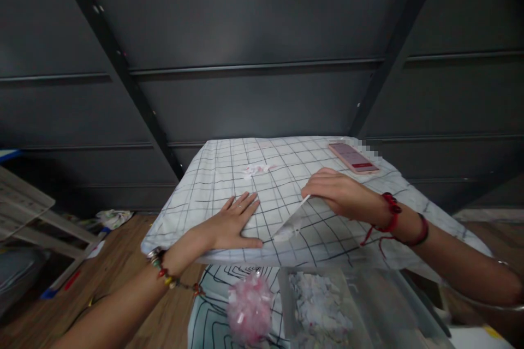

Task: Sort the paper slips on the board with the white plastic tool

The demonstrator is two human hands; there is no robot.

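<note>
Two hands, a left (235,227) and a right (339,192), with one white card (291,224) between them. On the one checked tablecloth (282,174): one smartphone (352,158) at far right and one small cluster of paper scraps (258,170) at the far side, its pieces too blurred to count. Nearest, one pink shredded bundle (250,311) and one translucent plastic box (287,305) of uncountable pale bits. Four bracelets: one multicoloured (164,274) on the left wrist, two red (392,214) and one silver (505,308) on the right arm.
</note>
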